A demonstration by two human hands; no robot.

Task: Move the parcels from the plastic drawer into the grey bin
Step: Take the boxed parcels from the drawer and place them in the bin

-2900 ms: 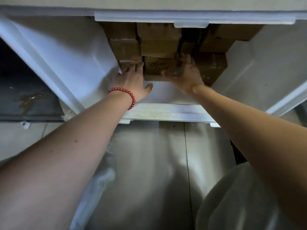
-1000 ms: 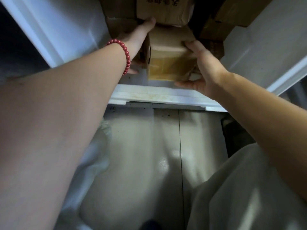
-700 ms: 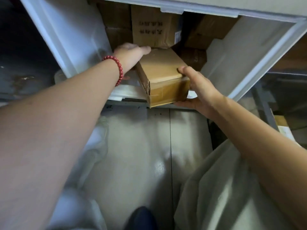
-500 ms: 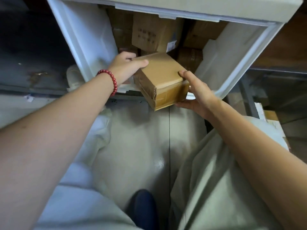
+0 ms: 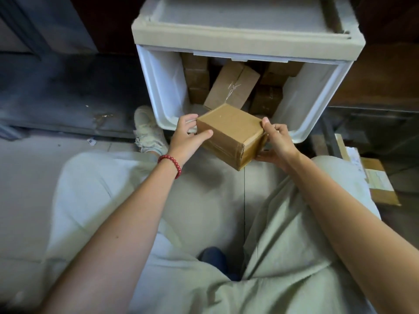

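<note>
The left hand [image 5: 184, 137] curls round the left end of one brown parcel [image 5: 229, 130], held just before the plastic drawer [image 5: 163, 87], long axis running hand to hand, near corner dipped, the right hand [image 5: 275, 141] clasping its right end, while one pale parcel [image 5: 231, 88] leans inside among darker parcels [image 5: 197, 80] too dim to count.

The rear parcels [image 5: 196, 74] in the plastic drawer [image 5: 163, 87] sink into shadow under the cabinet frame [image 5: 244, 39], so their count cannot be told. The held parcel [image 5: 229, 132] covers the middle of the drawer's front rim. Print on the labelled box [image 5: 378, 180] at right is too small to read.
</note>
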